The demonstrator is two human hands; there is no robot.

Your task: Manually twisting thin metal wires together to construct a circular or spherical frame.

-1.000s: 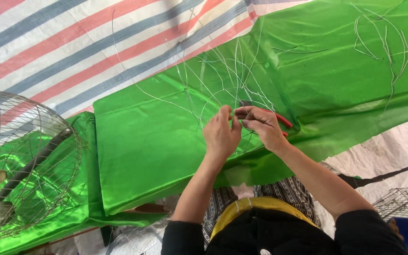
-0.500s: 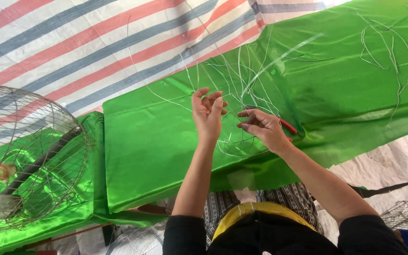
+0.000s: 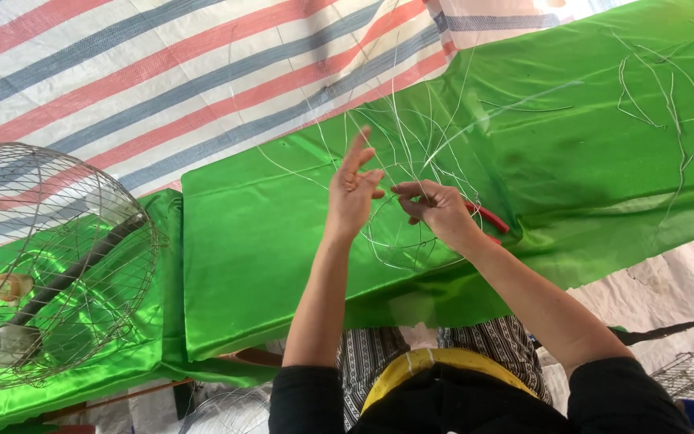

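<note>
Glossy green cloth (image 3: 283,265), red-blue-white striped tarp (image 3: 162,80), red-handled pliers (image 3: 487,217).

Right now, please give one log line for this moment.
left hand: raised, fingers spread, at thin wires | right hand: pinching wire frame, red-handled tool under it | surface: green cloth

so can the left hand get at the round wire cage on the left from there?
Probably yes. The left hand is raised, fingers spread, holding nothing clear; only bare green cloth lies between it and the wire cage.
</note>
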